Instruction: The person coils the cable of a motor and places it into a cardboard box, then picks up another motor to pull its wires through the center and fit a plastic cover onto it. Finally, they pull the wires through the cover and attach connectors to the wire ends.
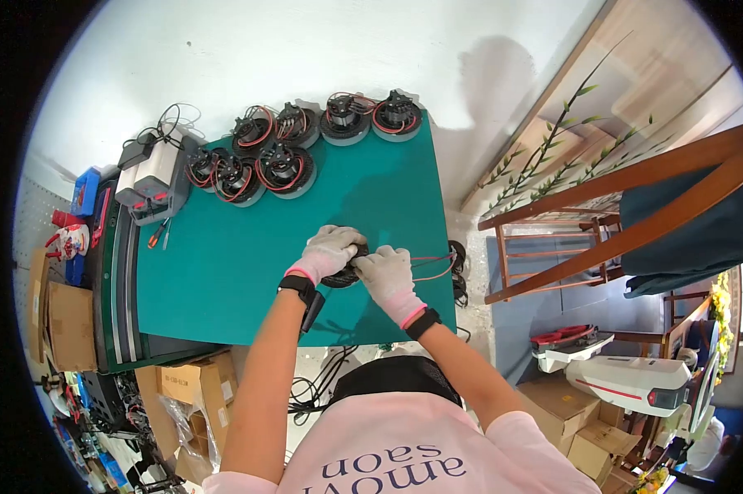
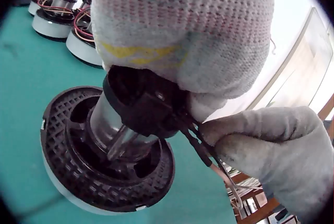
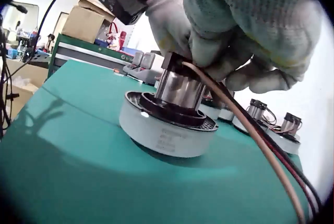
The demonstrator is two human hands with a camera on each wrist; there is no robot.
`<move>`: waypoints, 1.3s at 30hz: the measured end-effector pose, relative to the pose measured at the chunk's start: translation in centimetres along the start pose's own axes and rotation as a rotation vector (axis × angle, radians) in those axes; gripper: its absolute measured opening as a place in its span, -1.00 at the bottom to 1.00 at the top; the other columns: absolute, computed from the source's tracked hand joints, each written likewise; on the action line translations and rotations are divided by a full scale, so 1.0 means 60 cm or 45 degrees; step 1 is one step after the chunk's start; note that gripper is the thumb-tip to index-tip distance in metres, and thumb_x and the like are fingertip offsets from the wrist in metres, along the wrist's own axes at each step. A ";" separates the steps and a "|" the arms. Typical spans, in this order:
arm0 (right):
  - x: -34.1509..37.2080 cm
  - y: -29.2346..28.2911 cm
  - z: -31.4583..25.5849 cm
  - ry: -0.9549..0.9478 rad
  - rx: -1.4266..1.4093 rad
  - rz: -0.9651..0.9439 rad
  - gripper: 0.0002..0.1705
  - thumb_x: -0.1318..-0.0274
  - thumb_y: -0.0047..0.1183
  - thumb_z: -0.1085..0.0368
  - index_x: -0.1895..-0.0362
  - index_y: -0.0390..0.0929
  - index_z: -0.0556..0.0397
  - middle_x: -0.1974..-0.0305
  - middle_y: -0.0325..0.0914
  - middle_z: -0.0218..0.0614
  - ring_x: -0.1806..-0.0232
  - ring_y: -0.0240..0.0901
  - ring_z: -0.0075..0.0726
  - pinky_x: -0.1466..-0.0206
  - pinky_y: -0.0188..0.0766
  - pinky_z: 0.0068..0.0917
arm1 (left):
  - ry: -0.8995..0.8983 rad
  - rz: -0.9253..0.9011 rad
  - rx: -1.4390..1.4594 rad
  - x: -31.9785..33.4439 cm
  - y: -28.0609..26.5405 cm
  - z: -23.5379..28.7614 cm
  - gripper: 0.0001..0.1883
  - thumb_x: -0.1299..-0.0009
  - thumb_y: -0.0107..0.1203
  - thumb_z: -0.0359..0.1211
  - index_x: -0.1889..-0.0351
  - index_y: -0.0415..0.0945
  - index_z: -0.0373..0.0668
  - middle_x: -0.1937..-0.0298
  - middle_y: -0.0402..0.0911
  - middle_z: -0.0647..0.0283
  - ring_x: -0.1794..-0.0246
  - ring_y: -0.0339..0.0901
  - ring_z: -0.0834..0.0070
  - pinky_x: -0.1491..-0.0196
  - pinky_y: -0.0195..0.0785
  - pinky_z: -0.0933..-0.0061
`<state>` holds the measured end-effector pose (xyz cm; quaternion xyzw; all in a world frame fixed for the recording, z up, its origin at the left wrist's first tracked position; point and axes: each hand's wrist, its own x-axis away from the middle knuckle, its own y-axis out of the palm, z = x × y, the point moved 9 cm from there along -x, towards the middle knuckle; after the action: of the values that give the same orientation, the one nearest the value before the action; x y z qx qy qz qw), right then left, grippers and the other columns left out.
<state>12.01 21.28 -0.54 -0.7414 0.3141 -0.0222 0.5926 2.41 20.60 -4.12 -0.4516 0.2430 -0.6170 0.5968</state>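
A round motor unit (image 3: 169, 130) with a grey base, a metal cylinder and a black cap stands on the green table (image 1: 248, 272). In the left wrist view, the gloved left hand (image 2: 182, 31) grips the black cap (image 2: 143, 104) from above. The gloved right hand (image 2: 276, 151) pinches the black-sleeved wires (image 2: 201, 148) beside the cap, thumb against finger. From there the wires (image 3: 250, 125) run down past the right hand (image 3: 255, 31) in the right wrist view. In the head view the left hand (image 1: 330, 251) and right hand (image 1: 385, 278) meet over the unit.
Several similar motor units (image 1: 285, 170) with red and black wires stand at the table's back. A grey device (image 1: 153, 181) and a screwdriver (image 1: 156, 235) are at the left. Cardboard boxes (image 1: 195, 395) sit below the left edge; a wooden chair (image 1: 552, 247) stands at the right.
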 end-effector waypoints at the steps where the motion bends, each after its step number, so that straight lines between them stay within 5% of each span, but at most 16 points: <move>1: 0.000 0.004 0.000 -0.009 0.000 -0.023 -0.88 0.08 0.01 0.12 0.55 0.52 -0.23 0.51 0.50 -0.56 0.29 0.40 -0.38 0.22 0.17 -0.25 | -0.030 -0.007 0.014 0.003 -0.006 0.002 -0.68 -0.28 -0.17 -0.27 0.04 0.48 0.12 -0.11 0.42 0.47 -0.19 0.22 0.34 -0.26 0.05 0.33; 5: 0.012 0.014 0.030 -0.023 0.143 -0.183 -0.88 0.09 0.02 0.13 0.57 0.52 -0.24 0.54 0.50 -0.53 0.29 0.41 -0.36 0.20 0.18 -0.24 | 0.016 0.012 0.038 0.002 -0.005 0.001 -0.68 -0.25 -0.16 -0.31 0.05 0.46 0.00 -0.10 0.42 0.32 -0.19 0.23 0.31 -0.27 -0.04 0.32; 13: 0.109 -0.048 0.172 -0.253 0.103 -0.004 -0.94 0.14 0.04 0.16 0.58 0.49 -0.26 0.64 0.38 -0.54 0.38 0.36 -0.37 0.10 0.18 -0.26 | 0.005 -0.038 0.084 0.005 -0.012 0.007 -0.69 -0.26 -0.15 -0.33 0.04 0.45 -0.01 -0.11 0.41 0.31 -0.19 0.21 0.28 -0.28 -0.04 0.31; 22: 0.159 -0.072 0.295 -0.175 0.374 -0.084 -0.96 0.12 0.01 0.18 0.51 0.50 -0.26 0.62 0.41 -0.50 0.36 0.38 -0.35 0.11 0.25 -0.30 | -0.037 -0.082 0.078 0.008 -0.014 0.012 -0.66 -0.27 -0.17 -0.32 0.00 0.45 0.03 -0.14 0.39 0.38 -0.20 0.18 0.25 -0.29 0.00 0.31; 29: 0.162 -0.008 0.326 0.150 0.422 -0.512 -0.89 0.00 -0.06 0.14 0.46 0.52 -0.28 0.52 0.50 -0.45 0.29 0.45 -0.30 0.19 0.28 -0.30 | -0.081 -0.074 0.055 0.008 -0.016 0.009 -0.66 -0.29 -0.19 -0.29 -0.01 0.46 0.07 -0.13 0.40 0.44 -0.20 0.19 0.27 -0.29 0.04 0.32; 33: 0.170 -0.008 0.334 0.077 0.355 -0.430 -0.85 0.01 -0.02 0.07 0.40 0.57 -0.27 0.43 0.52 -0.44 0.19 0.44 -0.30 0.19 0.30 -0.29 | -0.079 -0.051 0.021 0.008 -0.014 0.005 -0.66 -0.28 -0.18 -0.28 0.01 0.46 0.09 -0.12 0.41 0.44 -0.19 0.20 0.27 -0.28 0.05 0.32; 36: 0.165 -0.032 0.342 0.145 0.013 -0.198 -0.79 0.09 0.10 0.12 0.37 0.61 -0.09 0.33 0.53 -0.28 0.16 0.44 -0.18 0.11 0.33 -0.22 | -0.072 -0.041 0.051 0.010 -0.020 0.009 -0.67 -0.28 -0.18 -0.28 0.02 0.47 0.09 -0.12 0.42 0.44 -0.18 0.21 0.27 -0.27 0.06 0.32; 38: 0.157 -0.015 0.383 0.560 -0.278 -0.297 -0.74 0.05 0.07 0.18 0.28 0.61 0.01 0.19 0.52 -0.19 0.10 0.42 -0.07 0.03 0.33 -0.23 | -0.039 -0.027 0.052 0.007 -0.017 0.010 -0.67 -0.27 -0.19 -0.28 0.03 0.47 0.08 -0.12 0.42 0.44 -0.18 0.21 0.26 -0.26 0.06 0.32; 39: 0.134 -0.020 0.371 0.517 -0.320 -0.264 -0.74 0.02 0.01 0.13 0.27 0.58 -0.05 0.24 0.53 -0.25 0.12 0.42 -0.05 0.06 0.34 -0.21 | -0.063 -0.048 0.046 0.005 -0.014 0.008 -0.67 -0.28 -0.19 -0.29 0.03 0.47 0.08 -0.12 0.42 0.44 -0.18 0.21 0.26 -0.26 0.06 0.32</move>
<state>28.02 36.68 -8.81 -0.8179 0.3491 -0.1918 0.4152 2.40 20.54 -3.10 -0.4606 0.2085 -0.6211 0.5988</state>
